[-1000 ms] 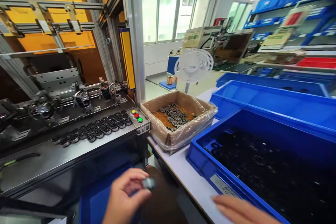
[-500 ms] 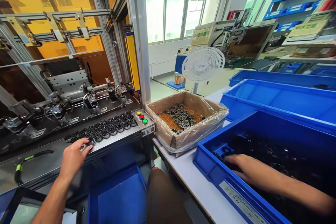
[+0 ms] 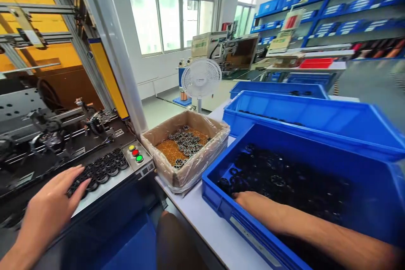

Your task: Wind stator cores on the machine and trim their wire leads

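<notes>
My left hand (image 3: 50, 209) lies flat, fingers stretched, on the machine's steel ledge, its fingertips touching the near end of a row of small round black parts (image 3: 103, 168). It holds nothing that I can see. My right hand (image 3: 257, 206) reaches down into the near blue bin (image 3: 221, 206), among several loose black ring-shaped parts (image 3: 278, 181). Its fingers are curled low in the pile, and whether they grip a part is hidden.
A plastic-lined cardboard box (image 3: 186, 173) of wound metal parts stands between machine and bin. A button panel (image 3: 136, 156) sits at the ledge's right end. More blue bins (image 3: 303, 114) stand behind, and a white fan (image 3: 201, 78) further back. The machine's tooling (image 3: 53, 135) is behind the row.
The view swung right. My left hand, which brought a small part to the row, now lies flat on it with fingers spread. My right hand stays in the near bin.
</notes>
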Demonstrator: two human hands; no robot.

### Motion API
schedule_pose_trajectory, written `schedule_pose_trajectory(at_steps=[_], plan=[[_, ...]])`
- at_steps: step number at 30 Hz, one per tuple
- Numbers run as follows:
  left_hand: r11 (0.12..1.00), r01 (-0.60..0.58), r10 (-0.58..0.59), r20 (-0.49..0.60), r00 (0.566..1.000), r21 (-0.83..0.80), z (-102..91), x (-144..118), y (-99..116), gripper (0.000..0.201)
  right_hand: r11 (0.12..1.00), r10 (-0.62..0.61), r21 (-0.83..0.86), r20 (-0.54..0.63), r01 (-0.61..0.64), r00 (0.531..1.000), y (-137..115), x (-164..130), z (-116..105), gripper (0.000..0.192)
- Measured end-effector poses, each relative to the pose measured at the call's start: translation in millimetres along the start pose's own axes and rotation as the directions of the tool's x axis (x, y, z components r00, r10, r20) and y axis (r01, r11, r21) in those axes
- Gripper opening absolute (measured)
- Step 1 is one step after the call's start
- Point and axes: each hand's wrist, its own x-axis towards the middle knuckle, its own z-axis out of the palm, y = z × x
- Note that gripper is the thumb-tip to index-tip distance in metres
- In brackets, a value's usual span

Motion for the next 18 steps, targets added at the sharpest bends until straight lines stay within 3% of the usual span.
schedule_pose_trajectory(at_steps=[3,4,5,8,11,13,15,18], plan=[[0.981,-0.191,0.192,0.214,0.958,-0.023,33.5,70,75,0.04,0.999,0.039,-0.02,0.004,-0.039,0.999,6,5,7,0.025],[0.975,-0.22,0.212,0.36,0.908,-0.022,48.5,90,100,0.039,0.999,0.046,-0.023,0.001,-0.046,0.999,8,6,8,0.025],[0.969,-0.247,0.219,0.524,0.823,-0.017,65.0,108,122,0.039,0.998,0.049,-0.024,0.0,-0.049,0.999,9,5,10,0.025],[0.951,-0.304,0.256,0.715,0.651,-0.064,120.0,141,174,0.032,0.998,0.051,-0.02,-0.014,-0.051,0.999,11,2,9,0.023],[0.937,-0.335,0.253,0.856,0.45,-0.1,170.0,150,204,0.031,0.997,0.067,0.05,-0.076,-0.063,0.995,9,-3,4,0.023],[0.927,-0.352,0.257,0.905,0.338,-0.131,195.1,149,216,0.032,0.992,0.089,0.095,-0.101,-0.079,0.991,5,-5,-1,0.022],[0.916,-0.366,0.271,0.926,0.264,-0.164,213.4,148,223,0.033,0.989,0.122,0.09,-0.048,-0.117,0.991,1,-7,-7,0.025],[0.904,-0.381,0.287,0.934,0.21,-0.192,231.9,150,229,0.036,0.984,0.162,0.058,0.073,-0.167,0.984,-6,-8,-19,0.03]])
